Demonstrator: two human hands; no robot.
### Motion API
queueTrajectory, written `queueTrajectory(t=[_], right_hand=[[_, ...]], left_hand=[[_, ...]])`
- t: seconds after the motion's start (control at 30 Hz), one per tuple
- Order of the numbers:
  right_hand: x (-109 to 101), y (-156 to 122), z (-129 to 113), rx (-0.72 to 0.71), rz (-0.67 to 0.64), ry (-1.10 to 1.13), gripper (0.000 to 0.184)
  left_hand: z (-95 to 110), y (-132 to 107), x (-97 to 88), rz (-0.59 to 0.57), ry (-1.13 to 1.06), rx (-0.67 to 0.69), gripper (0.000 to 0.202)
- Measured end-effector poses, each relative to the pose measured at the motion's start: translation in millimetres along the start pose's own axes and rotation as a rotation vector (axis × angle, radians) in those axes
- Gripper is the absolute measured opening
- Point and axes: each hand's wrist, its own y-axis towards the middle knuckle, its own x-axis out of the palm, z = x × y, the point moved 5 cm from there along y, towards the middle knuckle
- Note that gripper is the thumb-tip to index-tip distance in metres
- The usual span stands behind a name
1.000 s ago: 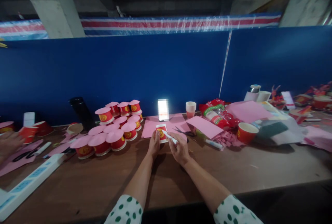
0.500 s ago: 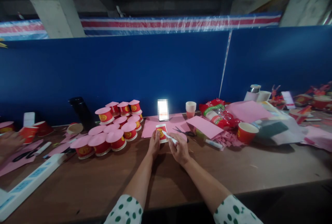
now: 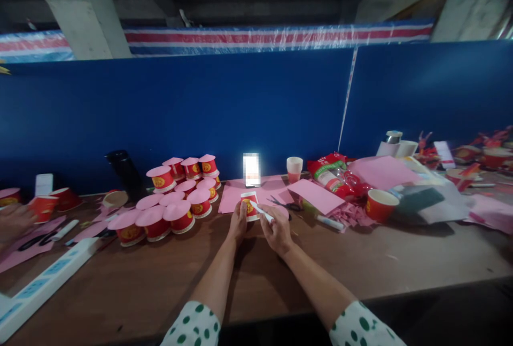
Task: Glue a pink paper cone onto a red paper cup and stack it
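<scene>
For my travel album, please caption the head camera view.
Left hand holds a red cup, right hand points a white pen at it; pink-topped red cups stand nearby.

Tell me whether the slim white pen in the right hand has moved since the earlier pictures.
No: the slim white pen shows no visible shift against the upright, bright-screened phone behind it.

Our sleeves [image 3: 196,324] are white with green dots; we see a red, yellow-printed cup [image 3: 249,208], a white pen [image 3: 261,210], pink paper [image 3: 230,195], a brown bench [image 3: 160,282], a blue partition [image 3: 240,105], and red-white-blue striped sheeting [image 3: 240,36].
</scene>
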Motion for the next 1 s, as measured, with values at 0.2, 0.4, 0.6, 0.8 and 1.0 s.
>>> queueTrajectory(t=[0.2, 0.4, 0.6, 0.8, 1.0], right_hand=[[-0.4, 0.1, 2.2, 0.004, 0.014, -0.020, 0.025], [-2.6, 1.4, 1.0, 0.012, 0.029, -0.044, 0.024], [-6.7, 3.6, -1.5, 0.012, 0.055, -0.042, 0.024], [-7.2, 3.3, -0.8, 0.003, 0.065, -0.071, 0.024], [-7.2, 2.5, 1.1, 0.009, 0.065, -0.075, 0.024]], left_hand=[[3.0, -1.1, 2.3, -0.021, -0.002, 0.004, 0.043], [1.7, -0.9, 1.3, -0.025, -0.001, -0.001, 0.045], [-0.1, 1.3, -1.8, -0.003, 0.005, 0.009, 0.048], [-2.0, 1.9, -0.6, -0.026, 0.003, 0.002, 0.048], [-3.7, 1.4, -1.0, -0.020, 0.001, -0.017, 0.049]])
